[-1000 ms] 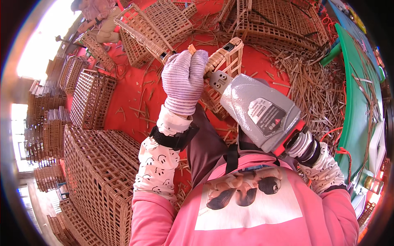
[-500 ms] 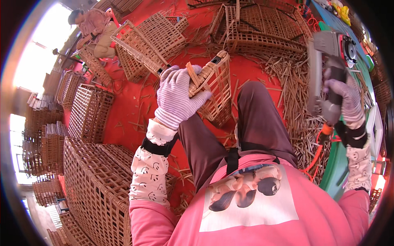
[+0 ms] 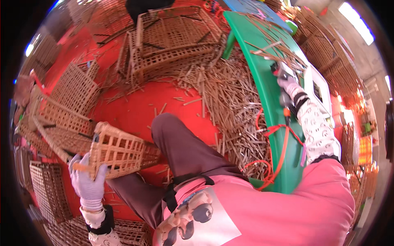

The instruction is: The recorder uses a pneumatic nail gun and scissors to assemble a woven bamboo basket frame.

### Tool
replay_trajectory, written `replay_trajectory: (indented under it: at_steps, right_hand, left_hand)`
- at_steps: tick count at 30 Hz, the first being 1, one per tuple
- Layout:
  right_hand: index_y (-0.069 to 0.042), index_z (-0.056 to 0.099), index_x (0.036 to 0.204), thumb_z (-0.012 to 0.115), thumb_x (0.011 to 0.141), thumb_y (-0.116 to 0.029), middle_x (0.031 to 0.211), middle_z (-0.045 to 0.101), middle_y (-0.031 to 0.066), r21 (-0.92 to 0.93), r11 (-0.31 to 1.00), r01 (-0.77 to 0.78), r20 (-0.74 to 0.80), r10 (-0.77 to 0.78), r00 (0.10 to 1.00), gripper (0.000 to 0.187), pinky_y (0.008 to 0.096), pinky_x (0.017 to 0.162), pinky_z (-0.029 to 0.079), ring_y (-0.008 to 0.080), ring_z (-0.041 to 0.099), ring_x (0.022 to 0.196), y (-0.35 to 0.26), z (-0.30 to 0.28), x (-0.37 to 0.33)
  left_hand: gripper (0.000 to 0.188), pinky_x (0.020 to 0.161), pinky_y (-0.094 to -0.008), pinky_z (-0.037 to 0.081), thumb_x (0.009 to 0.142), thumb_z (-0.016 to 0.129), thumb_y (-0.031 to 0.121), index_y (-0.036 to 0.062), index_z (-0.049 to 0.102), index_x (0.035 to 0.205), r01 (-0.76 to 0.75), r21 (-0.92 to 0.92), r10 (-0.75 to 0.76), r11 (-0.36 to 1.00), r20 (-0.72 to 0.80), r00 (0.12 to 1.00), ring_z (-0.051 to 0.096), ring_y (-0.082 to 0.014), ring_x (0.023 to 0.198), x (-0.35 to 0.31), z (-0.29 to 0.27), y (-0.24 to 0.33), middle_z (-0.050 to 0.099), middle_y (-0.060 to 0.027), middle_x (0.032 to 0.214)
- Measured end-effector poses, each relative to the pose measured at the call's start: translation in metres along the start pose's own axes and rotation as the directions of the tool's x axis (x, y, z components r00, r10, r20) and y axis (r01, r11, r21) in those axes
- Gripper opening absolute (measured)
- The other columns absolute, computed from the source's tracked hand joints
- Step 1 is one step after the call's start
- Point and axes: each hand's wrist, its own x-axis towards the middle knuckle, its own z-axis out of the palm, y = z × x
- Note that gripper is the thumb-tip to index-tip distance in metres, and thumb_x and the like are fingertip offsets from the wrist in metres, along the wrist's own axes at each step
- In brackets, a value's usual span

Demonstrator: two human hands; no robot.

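My left hand [image 3: 88, 183], in a striped glove, grips the rim of a tan woven rattan basket [image 3: 123, 151], which lies tilted across my left thigh. A short light-brown strip [image 3: 83, 167] sticks out between that thumb and the fingers. My right hand [image 3: 289, 83], also gloved, is stretched out over a green table and is closed around an air staple gun [image 3: 284, 99] with an orange hose [image 3: 282, 153] at its end. The tool's front is small and partly hidden by the hand.
Cut strips lie on the green table [image 3: 256, 74], with a white frame [image 3: 318, 88] beside it. A heap of strips [image 3: 230, 102] covers the red floor. Large woven baskets [image 3: 176, 37] stand ahead, more [image 3: 51, 190] at left. Another person [image 3: 24, 88] sits at far left.
My view has turned to the right. The right hand has carried the staple gun out over the green table. My left hand still holds the basket, which now appears farther left and more tilted.
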Motion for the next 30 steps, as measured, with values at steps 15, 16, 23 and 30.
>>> replay_trajectory:
  at_steps: [15, 16, 23, 30]
  right_hand:
    - [0.003, 0.06, 0.098, 0.067, 0.074, -0.039, 0.088, 0.064, 0.0204, -0.474, 0.81, -0.346, 0.353, 0.534, 0.768, 0.049, 0.0392, 0.067, 0.052, 0.0293, 0.064, 0.081, 0.051, -0.107, -0.199]
    - [0.003, 0.06, 0.101, 0.07, 0.071, -0.041, 0.09, 0.063, 0.0207, -0.49, 0.788, -0.373, 0.364, 0.574, 0.733, 0.054, 0.0397, 0.069, 0.051, 0.0288, 0.063, 0.085, 0.057, -0.106, -0.212]
    - [-0.01, 0.065, 0.094, 0.072, 0.061, -0.053, 0.091, 0.065, 0.0115, -0.286, 0.955, -0.076, 0.436, 0.2, 0.878, 0.054, 0.0368, 0.077, 0.045, 0.0276, 0.061, 0.087, 0.079, -0.05, -0.229]
    - [-0.005, 0.042, 0.129, 0.056, 0.074, -0.012, 0.087, 0.056, 0.0078, 0.554, 0.781, -0.289, 0.278, 0.153, 0.948, 0.058, 0.0257, 0.047, 0.046, 0.015, 0.055, 0.06, 0.234, -0.082, -0.151]
  left_hand:
    - [0.047, 0.1, -0.0466, 0.032, 0.073, 0.067, 0.006, -0.0022, 0.051, 0.117, -0.039, -0.131, 0.073, 0.991, 0.265, 0.961, 0.04, -0.0379, 0.119, -0.058, -0.032, 0.006, 0.048, -0.0206, 0.12]
    - [0.048, 0.1, -0.0469, 0.031, 0.073, 0.067, 0.005, -0.0021, 0.05, 0.118, -0.09, -0.154, 0.124, 0.984, 0.227, 0.966, 0.04, -0.0383, 0.12, -0.058, -0.031, 0.002, 0.048, -0.0201, 0.119]
    - [0.049, 0.101, -0.0475, 0.031, 0.072, 0.068, 0.008, -0.0026, 0.051, 0.117, -0.01, -0.027, 0.013, 1.0, 0.102, 0.995, 0.04, -0.0394, 0.12, -0.075, -0.055, 0.021, 0.05, -0.0179, 0.12]
    - [0.04, 0.097, -0.0452, 0.036, 0.065, 0.073, 0.017, 0.0061, 0.062, 0.102, -0.122, -0.335, 0.088, 0.934, -0.115, 0.989, 0.055, -0.03, 0.101, -0.04, -0.052, 0.058, 0.059, -0.0107, 0.103]
